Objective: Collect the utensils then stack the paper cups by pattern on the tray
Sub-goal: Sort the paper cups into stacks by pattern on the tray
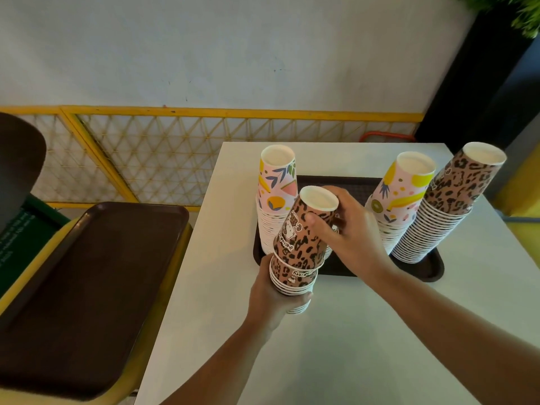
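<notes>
fingers (317,226) of right hand (347,229) curled round tilted leopard cup (304,229) | left hand (271,296) grips short leopard stack (292,276), steadying it for nesting | tray (429,267) behind

wall (233,48): white | lattice rail (204,147): yellow | table (380,331): white | plant (523,13): corner

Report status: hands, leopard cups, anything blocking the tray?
Left hand grips short leopard stack. Right hand holds top leopard cup, tilted, not seated. Tray holds three stacks; open middle.
</notes>
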Demonstrator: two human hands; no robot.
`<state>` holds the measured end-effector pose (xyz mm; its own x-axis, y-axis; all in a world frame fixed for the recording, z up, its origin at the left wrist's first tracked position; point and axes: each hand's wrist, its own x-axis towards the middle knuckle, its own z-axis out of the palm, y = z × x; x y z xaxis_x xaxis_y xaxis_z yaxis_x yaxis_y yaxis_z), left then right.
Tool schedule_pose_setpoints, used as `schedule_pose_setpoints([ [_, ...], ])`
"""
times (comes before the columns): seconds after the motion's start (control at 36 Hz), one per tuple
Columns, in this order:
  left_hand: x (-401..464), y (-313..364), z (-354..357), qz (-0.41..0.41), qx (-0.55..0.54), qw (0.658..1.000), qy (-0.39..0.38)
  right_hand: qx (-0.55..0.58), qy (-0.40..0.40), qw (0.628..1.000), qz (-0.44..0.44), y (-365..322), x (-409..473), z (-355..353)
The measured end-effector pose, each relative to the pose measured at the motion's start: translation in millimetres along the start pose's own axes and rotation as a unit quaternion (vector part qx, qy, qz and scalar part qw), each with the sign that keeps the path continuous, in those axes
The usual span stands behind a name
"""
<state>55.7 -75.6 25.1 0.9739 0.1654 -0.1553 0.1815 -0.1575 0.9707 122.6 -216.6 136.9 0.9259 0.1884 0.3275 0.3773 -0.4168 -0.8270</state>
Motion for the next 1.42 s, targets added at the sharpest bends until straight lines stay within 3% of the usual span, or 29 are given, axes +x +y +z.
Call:
schedule_pose_setpoints([
  [0.17, 1.3, 1.9, 1.9, 0.000, 0.004, 1.000, -0.002, -0.005, -0.066, 0.998, 0.017, 3.8, -8.0, 6.1],
  [0.53, 4.4, 3.9, 0.6, -0.006, -0.003, 1.000, -0.003, 0.029, -0.001, 0.999, -0.016, -4.1, 5.7, -4.1],
  [0.61, 4.2, 4.0, -1.2, -0.018, -0.003, 1.000, 0.001, 0.055, 0.042, 0.997, -0.020, -12.0, 13.3, -13.2],
  [0.72, 5.5, 1.2, -4.7, -0.028, -0.005, 1.000, 0.009, 0.082, 0.163, 0.982, -0.042, -20.9, 32.3, -36.1],
  [0.86, 5.9, 1.8, -6.2, -0.031, -0.002, 0.999, 0.015, -0.005, 0.232, 0.972, -0.047, -8.5, 49.6, -40.5],
  [0.97, 6.8, 3.5, -7.6, -0.023, 0.005, 1.000, 0.014, -0.107, 0.228, 0.966, -0.059, 11.2, 47.1, -19.9],
  [1.08, 7.7, 7.0, -8.2, -0.028, -0.007, 1.000, 0.011, -0.126, 0.208, 0.969, -0.027, 27.3, 43.0, -4.5],
  [1.22, 7.9, 10.9, -5.7, -0.027, -0.017, 0.999, 0.005, -0.152, 0.121, 0.980, 0.035, 44.0, 37.7, 5.3],
  [1.33, 6.5, 13.9, -2.3, -0.018, -0.020, 1.000, -0.003, -0.064, 0.141, 0.988, 0.016, 28.4, 21.9, 3.7],
  [1.42, 5.9, 15.9, 0.5, -0.015, -0.021, 1.000, -0.002, -0.036, 0.089, 0.995, -0.009, 14.9, 2.4, 7.0],
])
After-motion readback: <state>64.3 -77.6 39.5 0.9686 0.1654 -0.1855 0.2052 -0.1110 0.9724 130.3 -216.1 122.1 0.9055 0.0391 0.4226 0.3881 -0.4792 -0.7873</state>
